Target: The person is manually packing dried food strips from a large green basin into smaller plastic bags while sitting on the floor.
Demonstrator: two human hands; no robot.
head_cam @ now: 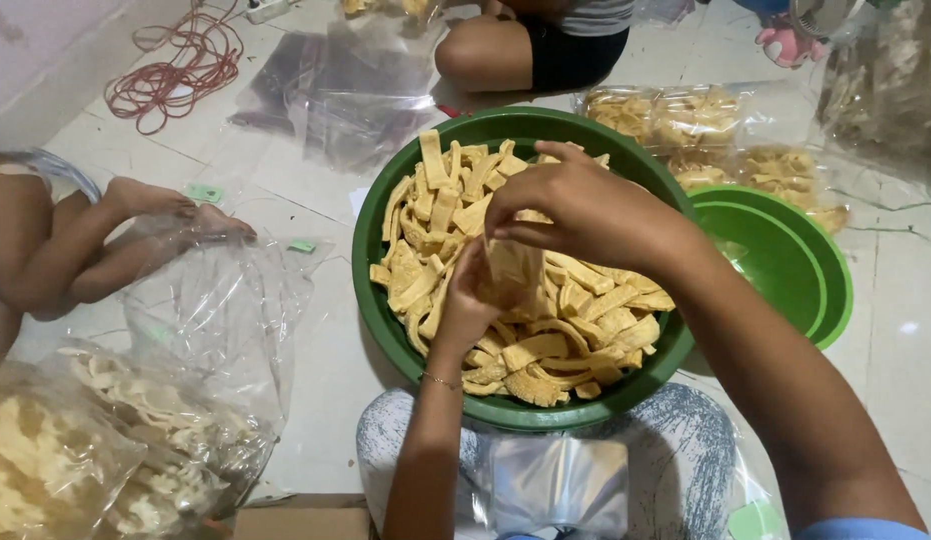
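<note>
Green basin (385, 330) of yellow chip strips (585, 320) sits on the floor before you; your left hand (472, 300) and right hand (575, 205) both pinch a small clear bag (513, 270) above it.

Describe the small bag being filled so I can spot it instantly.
Find the big green bowl of yellow chips. Above its middle, both hands meet: the left hand holds a small clear bag. Unlike the sealed packs on the floor, it is open and held up.

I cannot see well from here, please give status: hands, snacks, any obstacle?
Left hand and right hand together hold a small clear bag over the green basin of yellow crackers. Nothing blocks them.
</note>
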